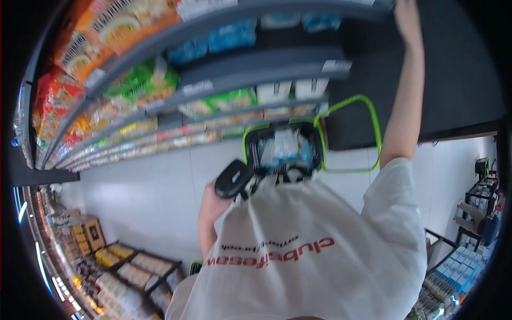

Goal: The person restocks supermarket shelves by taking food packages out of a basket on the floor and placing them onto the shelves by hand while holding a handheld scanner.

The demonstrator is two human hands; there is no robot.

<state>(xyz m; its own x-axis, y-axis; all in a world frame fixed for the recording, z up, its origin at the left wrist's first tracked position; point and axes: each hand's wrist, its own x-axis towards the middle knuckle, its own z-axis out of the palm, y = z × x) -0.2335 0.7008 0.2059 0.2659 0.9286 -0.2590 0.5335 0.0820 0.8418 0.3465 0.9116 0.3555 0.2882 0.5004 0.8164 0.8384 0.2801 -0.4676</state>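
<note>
My right arm is stretched up to the top edge of the head view. The blurred right hand (pixel 407 20) is at the end of the upper shelf (pixel 298 9), its fingers mostly out of sight. On the left, my left hand (pixel 211 204) is against a black oval object (pixel 233 178), which hides the fingers. Between the arms, a dark basket with a green rim (pixel 246 146) holds white and blue packages (pixel 285 148). A green loop handle (pixel 377 133) extends to the basket's right.
Shelves of packaged food (pixel 141 80) curve across the upper left. Pale floor (pixel 144 186) lies below them. Display racks (pixel 144 266) with boxes stand at the lower left. At the right edge are a person (pixel 489 228) and blue-and-white boxes (pixel 460 269).
</note>
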